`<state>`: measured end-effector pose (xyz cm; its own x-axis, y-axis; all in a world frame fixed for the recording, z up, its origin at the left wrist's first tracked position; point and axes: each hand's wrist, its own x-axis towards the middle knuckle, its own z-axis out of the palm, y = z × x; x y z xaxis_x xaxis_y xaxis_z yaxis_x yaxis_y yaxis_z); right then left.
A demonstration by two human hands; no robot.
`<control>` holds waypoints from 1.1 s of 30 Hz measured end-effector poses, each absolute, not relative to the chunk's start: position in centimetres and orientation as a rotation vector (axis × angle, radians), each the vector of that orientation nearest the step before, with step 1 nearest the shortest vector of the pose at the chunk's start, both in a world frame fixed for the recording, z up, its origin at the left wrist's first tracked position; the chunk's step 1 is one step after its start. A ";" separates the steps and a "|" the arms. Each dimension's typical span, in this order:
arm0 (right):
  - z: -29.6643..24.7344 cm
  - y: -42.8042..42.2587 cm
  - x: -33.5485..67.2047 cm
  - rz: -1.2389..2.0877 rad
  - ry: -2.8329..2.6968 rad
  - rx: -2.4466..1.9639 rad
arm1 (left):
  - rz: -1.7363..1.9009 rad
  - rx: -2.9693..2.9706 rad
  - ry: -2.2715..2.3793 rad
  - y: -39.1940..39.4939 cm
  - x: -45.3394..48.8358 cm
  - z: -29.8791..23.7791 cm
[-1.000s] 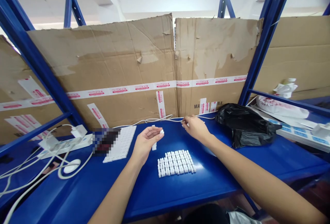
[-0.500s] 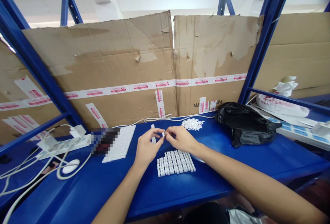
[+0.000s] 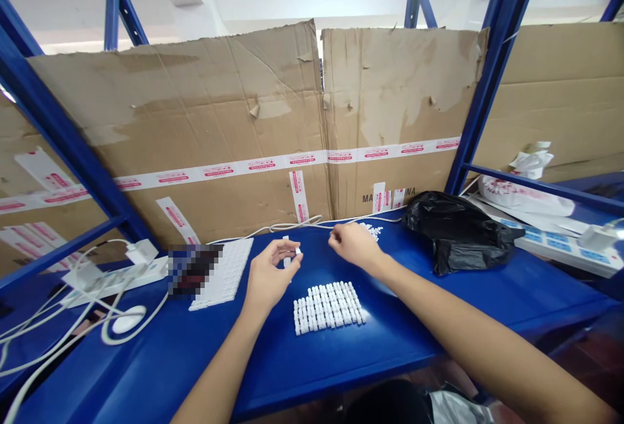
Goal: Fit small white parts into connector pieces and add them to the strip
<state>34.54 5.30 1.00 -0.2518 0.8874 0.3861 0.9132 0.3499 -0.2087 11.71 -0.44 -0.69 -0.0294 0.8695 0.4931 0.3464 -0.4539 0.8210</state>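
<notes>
**Q:** Left hand [image 3: 269, 274], what does it hold?

**A:** A small white connector [image 3: 297, 251], pinched at the fingertips, fingers curled and nearly closed. Its long axis lies roughly crosswise to the person, pointing right, though the piece is too small to confirm.

**Q:** Right hand [image 3: 353, 246]?

**A:** Fingers bunched close together, tips [image 3: 334, 234] pointing left toward the connector. Whether they hold anything, I cannot tell. A pile of white pieces [image 3: 374, 231] lies just beyond, partly behind the hand.

**Q:** Other items?

**A:** A white strip [image 3: 286, 248] sits just behind the connector, its long axis running front to back. A block of white connectors [image 3: 329, 307] lies nearer the person, on the blue table [image 3: 160, 372].
</notes>
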 end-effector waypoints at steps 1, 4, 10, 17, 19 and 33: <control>1.1 5.8 35.4 -0.119 -2.156 -1.670 | 1.456 1.727 1.243 -0.2 11.2 -0.6; 1.3 6.9 37.7 -0.173 -2.084 -1.827 | 1.287 1.625 1.240 0.0 9.4 0.2; 0.7 7.0 38.0 -0.078 -2.117 -1.686 | 0.806 1.650 1.313 -1.5 6.7 1.9; 0.1 6.5 36.6 -0.016 -2.216 -1.458 | 0.573 1.729 1.503 -1.4 5.6 1.4; 0.0 6.4 36.3 0.010 -2.242 -1.394 | 0.588 1.735 1.535 -1.3 5.6 1.2; -0.4 5.1 34.5 0.203 -2.333 -1.183 | 0.692 1.758 1.569 -0.4 6.9 -0.9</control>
